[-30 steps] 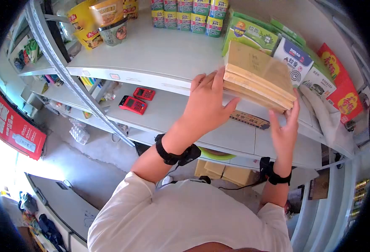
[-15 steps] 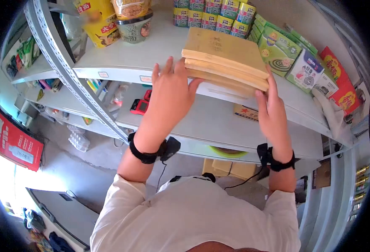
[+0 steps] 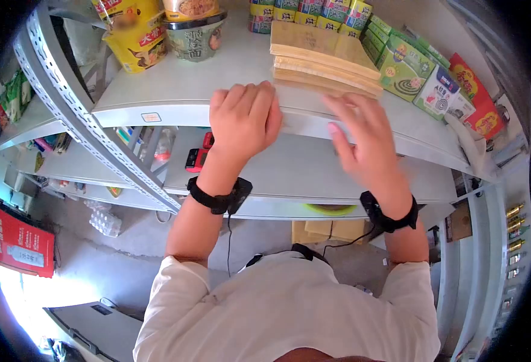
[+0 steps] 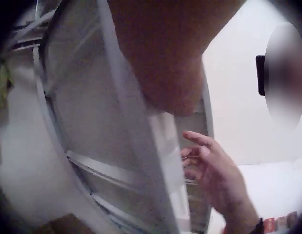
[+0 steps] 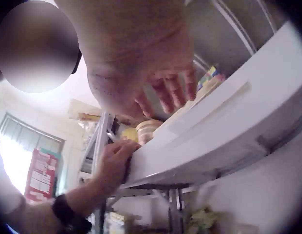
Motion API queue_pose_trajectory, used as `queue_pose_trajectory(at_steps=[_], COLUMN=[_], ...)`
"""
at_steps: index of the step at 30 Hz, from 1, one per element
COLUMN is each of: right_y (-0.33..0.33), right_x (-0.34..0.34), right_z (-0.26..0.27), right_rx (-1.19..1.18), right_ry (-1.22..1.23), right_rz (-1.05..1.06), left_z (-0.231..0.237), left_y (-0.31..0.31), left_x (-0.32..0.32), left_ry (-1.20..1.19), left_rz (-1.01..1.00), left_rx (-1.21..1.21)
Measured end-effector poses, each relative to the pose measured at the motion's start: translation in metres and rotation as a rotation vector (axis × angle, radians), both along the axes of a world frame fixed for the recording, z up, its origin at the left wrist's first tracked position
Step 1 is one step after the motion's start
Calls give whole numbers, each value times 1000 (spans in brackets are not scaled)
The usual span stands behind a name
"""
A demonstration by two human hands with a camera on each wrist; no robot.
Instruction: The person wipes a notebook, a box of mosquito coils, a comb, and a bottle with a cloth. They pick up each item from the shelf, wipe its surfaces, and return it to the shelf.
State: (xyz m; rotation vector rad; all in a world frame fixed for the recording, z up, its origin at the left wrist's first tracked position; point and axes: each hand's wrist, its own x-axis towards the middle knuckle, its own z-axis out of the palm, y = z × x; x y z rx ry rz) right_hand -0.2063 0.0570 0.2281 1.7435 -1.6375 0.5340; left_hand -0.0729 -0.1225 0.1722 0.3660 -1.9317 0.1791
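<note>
White upper shelf (image 3: 244, 63) curves across in front of us, and we see the yellow stack (image 3: 322, 45) on it, near the front edge (image 3: 178, 114). Green boxes (image 3: 404, 67) sit right, small cans (image 3: 306, 17) on the far side; bare space opens left, towards the noodle tubs (image 3: 196, 39). Our left hand (image 3: 241, 120) curls over that edge; our right hand (image 3: 368, 142) is wide, fingers apart, near the stack, contact unclear.

Head view evenly bright, glare at lower left, fisheye edges blackened, right hand (image 3: 368, 142) motion-blurred, wrist views soft
</note>
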Motion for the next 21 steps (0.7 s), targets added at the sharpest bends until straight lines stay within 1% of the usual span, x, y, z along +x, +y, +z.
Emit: queue_pose_trajectory(at_steps=[1,2,5,8,11,14,17,18,21], right_y=[-7,-15,-35,-47,-57,-63,-64,-62,-63], right_x=[8,8,4,3,-8,-20,-27,-23,-22], right_z=[-2,-5,-3,0,1,-4,-7,2,-6], right_rx=[60,142,134,180,201,207,261,344,243], right_ry=[-14,-149,-160,-222,-267,-212,-362,-411,-404], right_rz=[25,9,-62,-103,-83,-184,-239,-266,-331], left_z=[-11,-17,-19,-21,-25,-24,-21,-21,-19], left_y=[-8,-13,-16,-17,-19,-19,-16,-16,-14], left_x=[0,-1,1,0,-4,-1,2,3,5], left_ry=[71,141,134,153,166,138,100,84,59], left_rz=[-28,-56,-80,-98,-83,-89,-78,-92,-101], left_rx=[-126,-253,-247,-241,-244,-229,-229,-214,-182])
